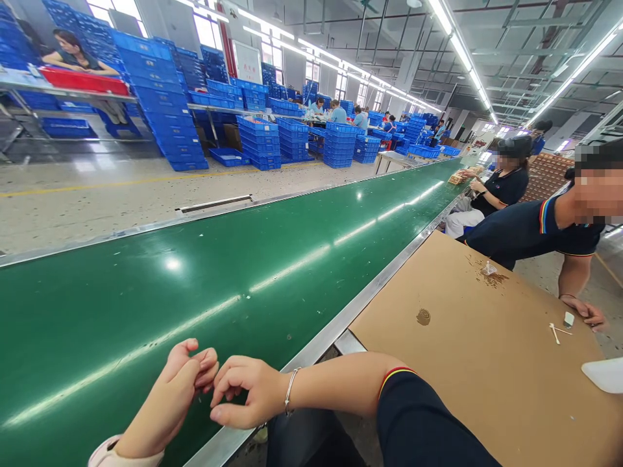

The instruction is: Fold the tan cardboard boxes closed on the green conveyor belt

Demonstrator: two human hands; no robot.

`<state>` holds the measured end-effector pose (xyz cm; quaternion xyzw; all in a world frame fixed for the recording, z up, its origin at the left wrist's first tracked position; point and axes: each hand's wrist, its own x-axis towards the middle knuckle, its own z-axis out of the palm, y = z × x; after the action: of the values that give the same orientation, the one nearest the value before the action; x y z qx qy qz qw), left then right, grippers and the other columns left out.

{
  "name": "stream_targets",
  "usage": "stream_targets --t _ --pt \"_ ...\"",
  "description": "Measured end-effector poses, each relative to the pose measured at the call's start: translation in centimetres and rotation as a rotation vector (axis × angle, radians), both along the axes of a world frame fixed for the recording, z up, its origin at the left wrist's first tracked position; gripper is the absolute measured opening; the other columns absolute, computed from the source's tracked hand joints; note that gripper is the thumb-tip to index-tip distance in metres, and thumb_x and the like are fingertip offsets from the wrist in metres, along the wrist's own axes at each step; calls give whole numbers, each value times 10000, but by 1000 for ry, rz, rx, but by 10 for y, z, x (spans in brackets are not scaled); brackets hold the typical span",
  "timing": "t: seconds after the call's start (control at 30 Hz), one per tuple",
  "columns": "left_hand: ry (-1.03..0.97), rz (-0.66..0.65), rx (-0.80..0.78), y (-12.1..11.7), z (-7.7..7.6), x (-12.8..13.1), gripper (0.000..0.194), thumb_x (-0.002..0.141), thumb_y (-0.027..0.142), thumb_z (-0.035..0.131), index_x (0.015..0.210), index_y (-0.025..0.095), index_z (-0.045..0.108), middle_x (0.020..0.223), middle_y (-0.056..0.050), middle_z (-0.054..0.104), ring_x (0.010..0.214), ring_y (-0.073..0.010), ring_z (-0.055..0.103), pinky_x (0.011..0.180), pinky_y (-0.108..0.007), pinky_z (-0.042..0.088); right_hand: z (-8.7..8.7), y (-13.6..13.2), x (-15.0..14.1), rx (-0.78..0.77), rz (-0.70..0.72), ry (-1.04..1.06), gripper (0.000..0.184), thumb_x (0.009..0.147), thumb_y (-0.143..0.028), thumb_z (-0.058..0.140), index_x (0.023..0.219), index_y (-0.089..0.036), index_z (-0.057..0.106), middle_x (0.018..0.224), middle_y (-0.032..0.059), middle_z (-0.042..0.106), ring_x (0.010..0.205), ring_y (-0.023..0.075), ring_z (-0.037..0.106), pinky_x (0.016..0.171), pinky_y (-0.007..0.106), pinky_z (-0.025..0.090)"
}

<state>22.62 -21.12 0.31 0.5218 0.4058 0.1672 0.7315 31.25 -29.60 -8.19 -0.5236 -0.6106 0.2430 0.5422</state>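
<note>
My left hand (182, 379) is raised over the near edge of the green conveyor belt (204, 285), its fingers curled in. Nothing shows in it, though part of its palm is turned away. Close to its right, my right hand (250, 392) hangs above the belt's metal side rail (311, 353). Its fingers are bent, with the thumb apart from them and no object between. A thin silver bracelet (291, 391) circles the right wrist. The fingertips of both hands are very near each other; whether they touch, I cannot tell.
A brown board table (438, 376) adjoins the belt at right, bearing a wet spot, small white pieces and a white object (603, 375). One co-worker (535, 220) leans at its far side; another (506, 181) sits farther along. Blue crates (158, 104) are stacked across the aisle.
</note>
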Motion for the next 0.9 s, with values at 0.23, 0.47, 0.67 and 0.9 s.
stream_targets --t 0.23,0.47,0.67,0.9 --pt "19 126 -50 2 11 2 469 386 268 495 804 267 280 405 159 336 363 -65 243 373 -159 226 1 -2 -2 64 -3 60 188 712 -263 674 666 -194 505 755 0 507 635 80 466 639 211 474" --pt "-96 302 -55 2 16 3 516 338 143 526 768 261 267 370 165 310 364 -63 246 374 -149 222 3 -3 -2 -13 -1 50 205 711 -260 689 664 -191 501 816 13 527 646 75 475 650 214 477" --pt "-101 372 -92 13 3 7 504 354 189 650 758 248 355 431 129 386 420 -74 308 402 -181 315 4 -4 -1 -6 -4 29 203 715 -246 685 670 -190 495 826 14 527 643 70 479 645 213 478" --pt "-60 327 -114 8 4 11 489 324 212 667 750 226 427 520 100 497 476 -74 374 427 -181 365 -1 -1 1 12 -3 6 204 721 -267 678 692 -196 489 810 12 528 642 77 481 642 220 482"
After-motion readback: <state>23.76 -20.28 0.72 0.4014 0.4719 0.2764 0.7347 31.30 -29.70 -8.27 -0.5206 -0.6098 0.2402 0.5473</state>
